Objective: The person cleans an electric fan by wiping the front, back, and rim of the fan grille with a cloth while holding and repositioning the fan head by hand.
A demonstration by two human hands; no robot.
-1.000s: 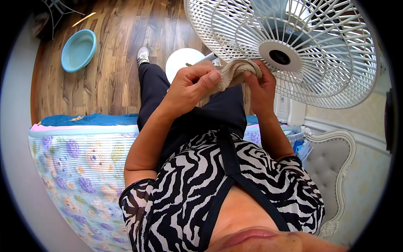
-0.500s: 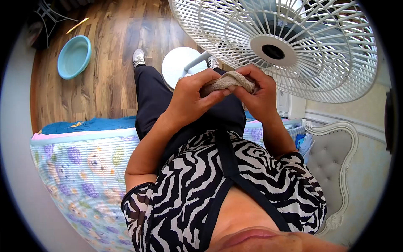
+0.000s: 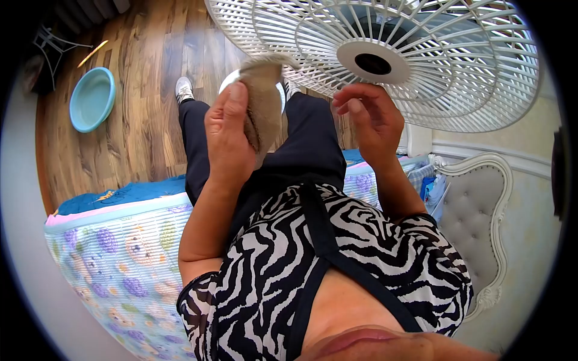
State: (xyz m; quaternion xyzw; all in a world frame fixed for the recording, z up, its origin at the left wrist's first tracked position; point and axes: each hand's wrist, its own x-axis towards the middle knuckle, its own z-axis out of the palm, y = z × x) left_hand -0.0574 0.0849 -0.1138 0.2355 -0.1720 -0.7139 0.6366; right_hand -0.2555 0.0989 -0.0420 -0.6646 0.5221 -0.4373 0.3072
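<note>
A beige cloth stands up from my left hand, folded or bunched, with its top end bent over to the right. The thumb of that hand presses on the cloth's near side, and its other fingers are partly hidden. My right hand is apart from the cloth, its fingers loosely bent and spread with nothing in them. Just beyond it is the grille of a white standing fan; I cannot tell whether they touch.
A light blue basin and a yellow stick lie on the wooden floor. Below my arms is a bed with a patterned quilt. A tufted headboard stands at the right. The fan's round base is between my feet.
Both hands were on the twisted cloth. My right hand has let go and the two are farther apart; the cloth is now looser and upright in my left hand. The view has shifted slightly.
</note>
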